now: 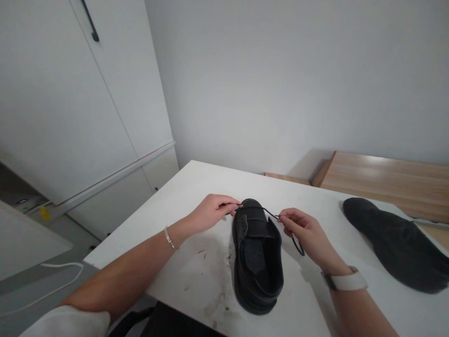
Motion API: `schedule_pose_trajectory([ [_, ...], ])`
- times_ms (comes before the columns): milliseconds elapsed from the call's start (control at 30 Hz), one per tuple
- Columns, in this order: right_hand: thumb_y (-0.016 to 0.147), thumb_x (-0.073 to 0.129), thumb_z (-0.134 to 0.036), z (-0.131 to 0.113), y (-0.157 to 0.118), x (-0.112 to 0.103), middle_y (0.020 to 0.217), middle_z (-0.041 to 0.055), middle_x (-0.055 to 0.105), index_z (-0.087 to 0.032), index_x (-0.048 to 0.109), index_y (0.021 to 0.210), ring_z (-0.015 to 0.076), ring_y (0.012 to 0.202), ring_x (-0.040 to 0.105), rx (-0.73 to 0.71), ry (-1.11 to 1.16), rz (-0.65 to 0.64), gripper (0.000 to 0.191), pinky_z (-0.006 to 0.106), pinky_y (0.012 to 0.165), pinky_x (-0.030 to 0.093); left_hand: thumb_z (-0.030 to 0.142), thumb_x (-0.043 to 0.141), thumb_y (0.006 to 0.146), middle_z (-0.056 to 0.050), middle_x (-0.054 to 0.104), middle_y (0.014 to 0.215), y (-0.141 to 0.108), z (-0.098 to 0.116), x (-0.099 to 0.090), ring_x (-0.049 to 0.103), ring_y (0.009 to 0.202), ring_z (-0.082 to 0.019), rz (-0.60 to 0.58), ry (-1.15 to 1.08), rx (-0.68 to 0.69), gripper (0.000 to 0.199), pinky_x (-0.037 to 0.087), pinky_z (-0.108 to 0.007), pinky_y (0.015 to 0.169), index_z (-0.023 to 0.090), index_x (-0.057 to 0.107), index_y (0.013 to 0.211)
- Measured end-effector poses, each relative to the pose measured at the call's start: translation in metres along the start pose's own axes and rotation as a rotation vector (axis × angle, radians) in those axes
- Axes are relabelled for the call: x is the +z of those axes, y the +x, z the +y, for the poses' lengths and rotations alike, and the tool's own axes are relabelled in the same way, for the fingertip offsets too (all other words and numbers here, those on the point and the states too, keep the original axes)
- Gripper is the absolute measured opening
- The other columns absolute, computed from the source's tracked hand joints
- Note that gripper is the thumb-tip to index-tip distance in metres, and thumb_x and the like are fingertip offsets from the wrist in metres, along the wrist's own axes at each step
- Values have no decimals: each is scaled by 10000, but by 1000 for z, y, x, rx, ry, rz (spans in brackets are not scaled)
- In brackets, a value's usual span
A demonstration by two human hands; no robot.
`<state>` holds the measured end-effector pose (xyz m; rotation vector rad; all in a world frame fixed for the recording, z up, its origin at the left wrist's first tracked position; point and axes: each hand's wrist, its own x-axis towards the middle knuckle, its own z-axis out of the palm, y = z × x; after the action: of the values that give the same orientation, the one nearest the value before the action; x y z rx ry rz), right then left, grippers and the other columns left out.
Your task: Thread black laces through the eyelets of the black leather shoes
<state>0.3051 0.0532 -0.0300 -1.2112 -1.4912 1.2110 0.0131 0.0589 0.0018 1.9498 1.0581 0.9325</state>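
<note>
A black shoe rests upright on the white table, its toe pointing away from me. Across its front runs a thin black shoelace, stretched between my two hands. On the left of the toe, my left hand pinches one part of the lace between thumb and fingers. Just right of the shoe, my right hand pinches the other part, and a loop of lace hangs below its fingers. The shoe's tongue and eyelet flaps show behind the lace. Whether the lace passes through any eyelet, I cannot tell.
A second dark item, shaped like a shoe or sole, lies at the right of the white table. Behind it stands a wood-grain board or cabinet by the wall. White cabinets are on the left, with a white cable below.
</note>
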Motion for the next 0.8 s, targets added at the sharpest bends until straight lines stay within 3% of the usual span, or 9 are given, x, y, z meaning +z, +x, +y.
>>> schedule_pose_trajectory([
  [100,782,740,-535,-2,-3,0,695,-8,555,-167,655,884,102,626,477,-17,-70,-57,391,227,568,360,217,541,956,-41,735,805,-4,-2,7,622,685,-130,-47,169,41,241,434,-235,654,148,733,1085],
  [367,781,729,-531,1,-3,5,819,47,639,-173,656,844,159,778,572,-67,-111,-77,371,263,698,436,187,586,928,-48,749,882,-10,-2,5,662,798,-157,-62,462,202,154,464,-256,747,164,736,953],
  [633,798,717,-530,-1,-6,4,803,32,613,-172,651,859,136,740,537,-65,-112,-97,369,239,648,401,124,578,895,-25,699,822,-10,2,9,622,787,-163,-93,676,227,129,455,-261,722,169,698,911],
  [800,789,714,-550,1,-5,4,821,44,618,-170,645,863,153,764,547,-65,-140,-72,394,256,671,414,184,538,964,-33,658,801,-11,4,14,590,784,-180,-69,883,389,148,461,-292,739,160,635,854],
])
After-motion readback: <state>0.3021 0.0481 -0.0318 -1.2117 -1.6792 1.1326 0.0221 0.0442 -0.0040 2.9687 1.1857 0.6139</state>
